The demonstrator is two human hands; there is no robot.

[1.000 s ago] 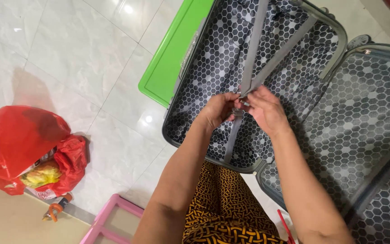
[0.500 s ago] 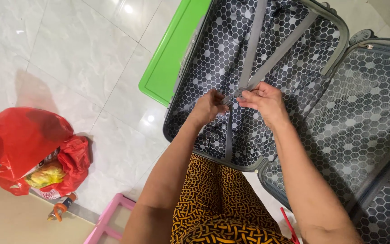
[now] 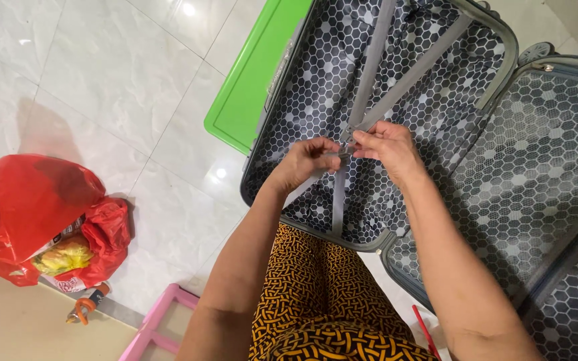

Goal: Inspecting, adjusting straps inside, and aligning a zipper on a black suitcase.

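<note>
**Straps met at buckle, between both hands**

Straps (image 3: pixel 369 100) ran near-to-far inside the open suitcase (image 3: pixel 496 40), crossing at centre. L hand (image 3: pixel 306 164) pinched the buckle (image 3: pixel 344 148) from the left; R hand (image 3: pixel 386 147) gripped it from the right, both equally close.

Glossy white floor tiles (image 3: pixel 102 73), woven grey straps (image 3: pixel 369 73), crinkly red plastic bag (image 3: pixel 21 207), hexagon-printed cloth lining (image 3: pixel 316 87).

One suitcase (image 3: pixel 436 120), two hands (image 3: pixel 306 164), one bag (image 3: pixel 28 207)
</note>
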